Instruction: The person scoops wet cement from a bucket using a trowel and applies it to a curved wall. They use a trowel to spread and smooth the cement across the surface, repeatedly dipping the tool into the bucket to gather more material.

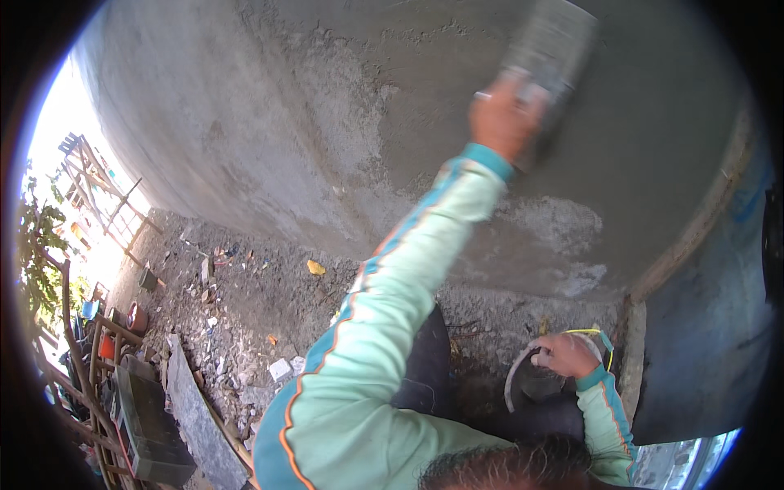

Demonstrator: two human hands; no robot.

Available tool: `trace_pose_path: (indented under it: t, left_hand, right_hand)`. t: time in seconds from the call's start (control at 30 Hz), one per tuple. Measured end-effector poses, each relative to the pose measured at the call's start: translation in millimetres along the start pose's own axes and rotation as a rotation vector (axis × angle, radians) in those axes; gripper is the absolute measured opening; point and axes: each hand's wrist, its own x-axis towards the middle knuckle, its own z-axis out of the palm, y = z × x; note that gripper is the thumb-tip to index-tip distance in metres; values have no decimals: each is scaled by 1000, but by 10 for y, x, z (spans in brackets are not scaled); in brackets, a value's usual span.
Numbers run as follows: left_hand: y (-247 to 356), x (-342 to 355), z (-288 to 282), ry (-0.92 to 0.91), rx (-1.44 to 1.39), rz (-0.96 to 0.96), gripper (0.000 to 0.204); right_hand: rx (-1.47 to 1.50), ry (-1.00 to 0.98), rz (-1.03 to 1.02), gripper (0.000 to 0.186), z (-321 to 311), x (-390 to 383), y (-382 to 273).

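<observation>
My left hand is closed around a flat rectangular plastering trowel, which lies against the wall at the upper right. Both the hand and the tool are blurred by motion. Dark, damp-looking plaster covers the wall around the trowel, while paler, rough patches show lower down and to the left. Low on the right, my right hand has its fingers curled at the rim of a round bucket. A thin yellow band runs along the bucket's far side. Shadow and my hand hide most of what is inside it.
Rubble, stones and a yellow leaf lie on the ground along the wall. A grey slab, a glass tank and a wooden stick fence stand at the left. A dark bluish sheet borders the right side.
</observation>
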Motion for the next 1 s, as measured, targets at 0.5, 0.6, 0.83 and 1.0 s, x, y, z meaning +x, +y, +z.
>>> trace_pose_path:
  t: [0.5,0.6,0.83,1.0]
  left_hand:
    - [-957,982,-1521,478,-255,-199,36]
    - [-27,1142,-532,286,-4,129,35]
    - [452,-74,453,-319,218,280,37]
    - [-748,-106,-723,191,-113,73,34]
  right_hand:
    - [114,-33,16,42,32,-270,297]
    - [104,-8,49,42,-62,-286,369]
    - [95,-7,55,41,-92,-162,96]
    - [104,-53,83,44,-18,-299,333]
